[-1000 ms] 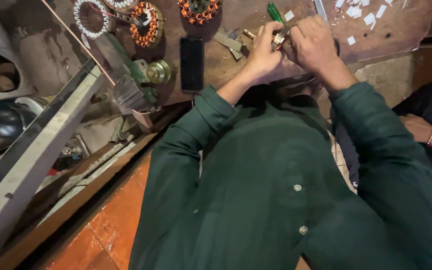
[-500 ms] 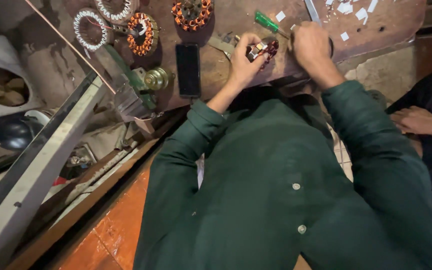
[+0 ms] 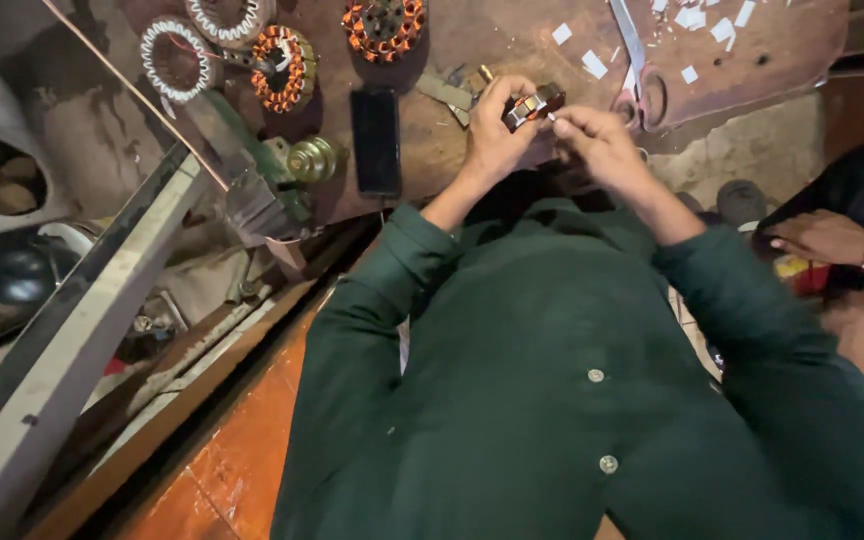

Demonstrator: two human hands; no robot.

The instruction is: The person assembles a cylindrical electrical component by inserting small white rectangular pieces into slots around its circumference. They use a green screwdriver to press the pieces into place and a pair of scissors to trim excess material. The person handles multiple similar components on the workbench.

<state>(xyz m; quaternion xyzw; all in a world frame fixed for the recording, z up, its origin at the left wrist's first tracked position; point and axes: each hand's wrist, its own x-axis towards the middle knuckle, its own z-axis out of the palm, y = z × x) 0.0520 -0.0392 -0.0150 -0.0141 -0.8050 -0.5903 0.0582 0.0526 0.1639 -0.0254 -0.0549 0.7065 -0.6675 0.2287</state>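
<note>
Cluttered brown workbench (image 3: 512,40), wound stators (image 3: 282,65), phone (image 3: 376,140)

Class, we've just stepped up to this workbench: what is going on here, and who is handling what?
A person in a dark green shirt works at a brown worktop. The left hand holds a small copper-wound motor part, while the right hand pinches a small white piece against its end. On the worktop lie a dark phone, round wound coils, scissors and white paper scraps. Another person's hand rests at the right edge.

Dim, warm light from above, deep shadows at left, soft blur and wide-angle stretching at edges.
</note>
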